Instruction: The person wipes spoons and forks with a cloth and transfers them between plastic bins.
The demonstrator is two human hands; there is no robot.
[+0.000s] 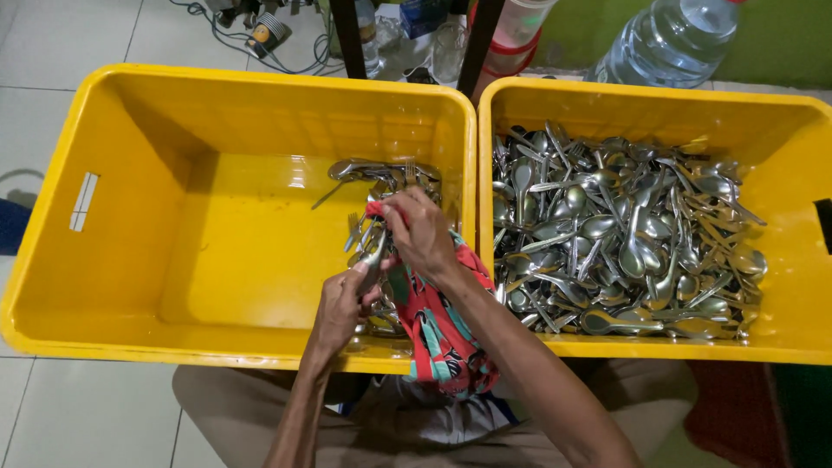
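Over the left yellow crate point(130, 217), nearly bare but for a small cutlery heap point(386, 178), the left hand point(342, 303) closes its fingers on a steel spoon point(374, 256). The right hand point(422, 232) grips a red patterned cloth point(442, 334), soft and limp. The spoon looks stiff, light, slippery; best pinched mid-handle. The right crate point(780, 130) brims with spoons point(620, 234).

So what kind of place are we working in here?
Probably the back area of an eatery or catering kitchen, working on a tiled floor: two big yellow crates, one heaped with metal spoons and forks, and a large water bottle behind.
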